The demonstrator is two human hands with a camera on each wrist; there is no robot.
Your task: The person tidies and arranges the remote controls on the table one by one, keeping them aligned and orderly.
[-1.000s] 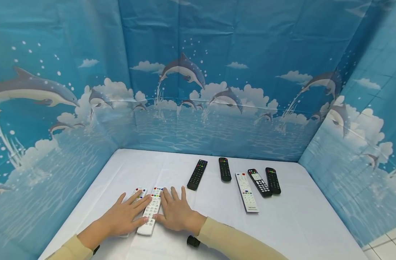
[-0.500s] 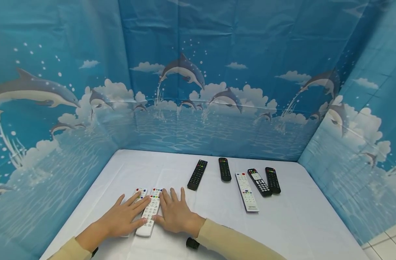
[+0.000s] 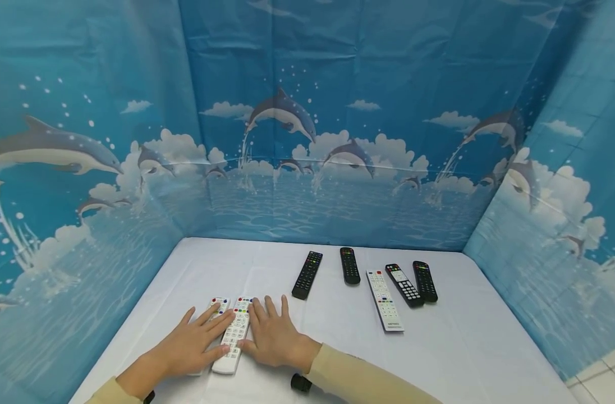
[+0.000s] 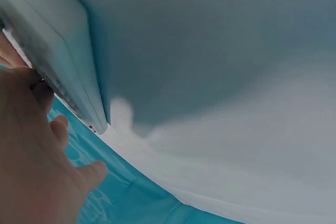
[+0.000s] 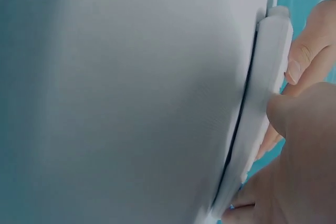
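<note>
My left hand lies over a white remote control, hiding most of it. Its straight fingers and thumb reach the left edge of a second white remote lying just to the right. On that remote's other side, my right hand rests with fingers extended, fingertips and thumb at the right edge. In the left wrist view, a white remote shows from its side, with fingers of the left hand spread along it. The right wrist view has the right thumb touching the side of a white remote.
Farther right on the white table lie a white remote, a black remote with white buttons and a black remote. Two more black remotes, one left and one right, lie near the back. Dolphin-print curtains enclose the table.
Both hands stay nearly still on the two white remotes. The whole scene sits slightly lower in the head view.
</note>
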